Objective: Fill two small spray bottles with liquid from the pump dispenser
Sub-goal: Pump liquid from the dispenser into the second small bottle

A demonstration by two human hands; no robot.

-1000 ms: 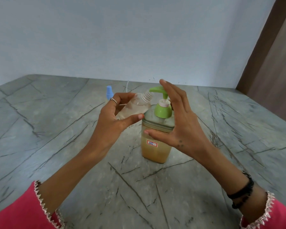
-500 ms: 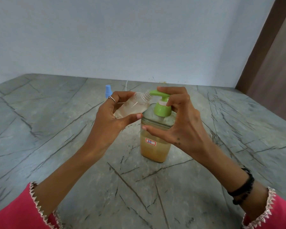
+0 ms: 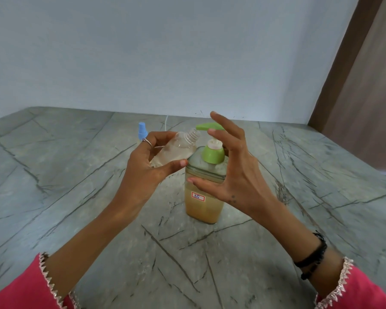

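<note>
My left hand (image 3: 147, 168) was raised in front of me, fingers and thumb curled in a grip, the thumb stretched out to the right and a ring on one finger. My right hand (image 3: 234, 170) stood just beside it with the palm turned left, its fingers (image 3: 223, 128) spread and only loosely bent, the thumb pointing left below them, gripping nothing. Both forearms came up from the lower corners in pink sleeves, and a black band circled my right wrist.
</note>
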